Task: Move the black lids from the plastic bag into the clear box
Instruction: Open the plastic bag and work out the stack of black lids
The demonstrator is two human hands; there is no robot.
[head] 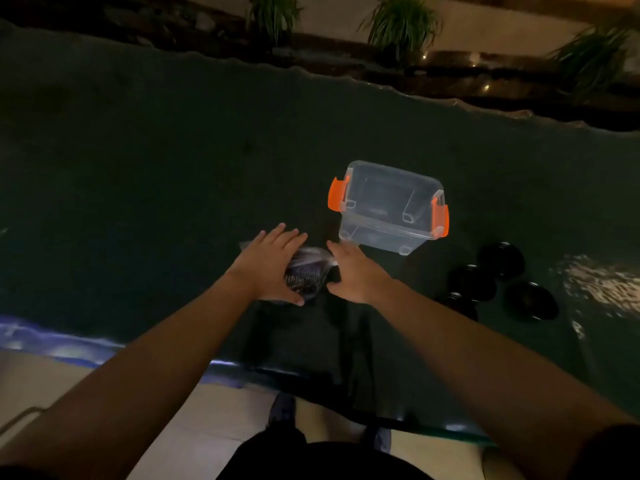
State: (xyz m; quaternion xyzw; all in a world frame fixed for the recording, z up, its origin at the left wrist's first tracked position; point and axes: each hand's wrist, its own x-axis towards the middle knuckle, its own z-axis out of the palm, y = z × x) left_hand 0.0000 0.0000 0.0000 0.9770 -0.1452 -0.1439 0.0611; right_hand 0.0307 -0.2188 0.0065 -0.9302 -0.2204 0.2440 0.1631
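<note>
A crinkled clear plastic bag (308, 271) with dark ridged lids inside lies on the dark table near its front edge. My left hand (272, 263) rests flat on the bag's left part, fingers spread, thumb along its lower edge. My right hand (349, 271) touches the bag's right end with fingers loosely apart. Just beyond the right hand stands the clear box (389, 207), open and empty, with orange latches on both ends. Several black round lids (502, 287) lie loose on the table to the right of the box.
The dark table (173, 188) stretches far to the left and back. Its front edge (263, 370) runs close to my body. A glare patch (595, 282) lies at the right. Potted plants (401, 26) stand behind the far edge.
</note>
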